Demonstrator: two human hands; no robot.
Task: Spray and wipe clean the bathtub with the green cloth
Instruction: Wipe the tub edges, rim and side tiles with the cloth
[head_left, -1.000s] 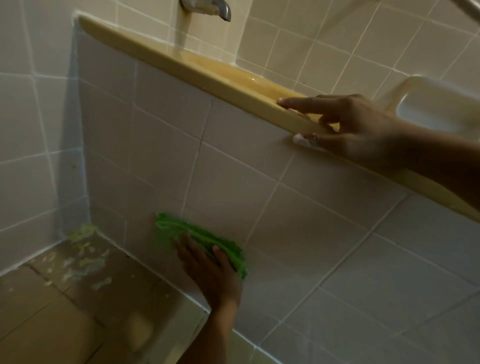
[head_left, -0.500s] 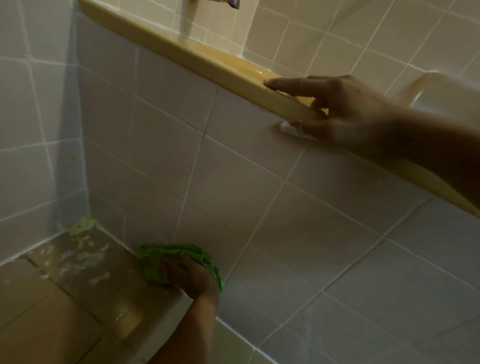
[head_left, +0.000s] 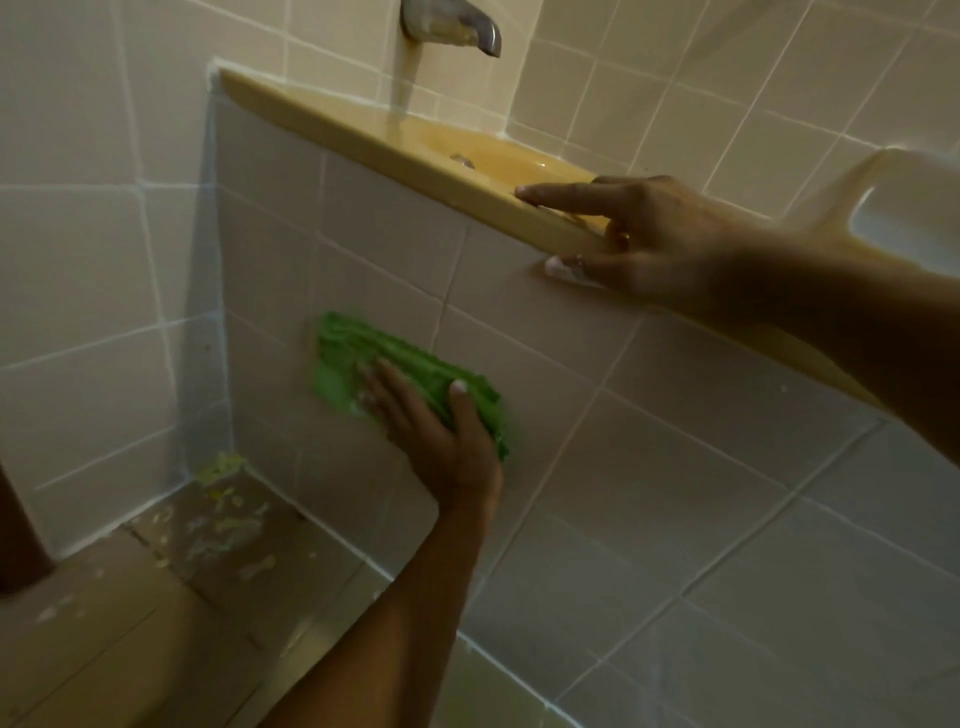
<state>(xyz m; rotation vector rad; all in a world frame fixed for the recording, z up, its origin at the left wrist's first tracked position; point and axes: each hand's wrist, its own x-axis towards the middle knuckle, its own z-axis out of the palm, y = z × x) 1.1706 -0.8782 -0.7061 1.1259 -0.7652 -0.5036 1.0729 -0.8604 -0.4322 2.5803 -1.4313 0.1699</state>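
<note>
Pressing the green cloth (head_left: 415, 364) flat against the tiled front (head_left: 649, 467) of the bathtub (head_left: 493, 156), the left hand (head_left: 441, 441) lay over the cloth's lower right part, fingers stretched straight and a little apart, thumb laid across the cloth's right end; none curled round the fabric. The cloth was bunched into a long strip slanting down to the right, about midway up the front, below the yellow rim (head_left: 332, 122) and above the floor (head_left: 130, 623), near the corner with the side wall (head_left: 78, 260). The left forearm came up from the bottom edge.

Above and to the right, the right hand (head_left: 660, 244) held the rim of the bathtub: the forefinger lay straight along the top, pointing left, the thumb pressed on the tile just under the rim, and the other fingers were curled over the top. Its arm came in from the right edge, blurred.

A metal tap (head_left: 452, 26) stuck out of the wall above the far end of the bathtub. A pale soap dish (head_left: 904, 208) was set in the wall behind the right arm. Pale yellowish flecks (head_left: 223, 525) lay on the brown floor in the corner.
</note>
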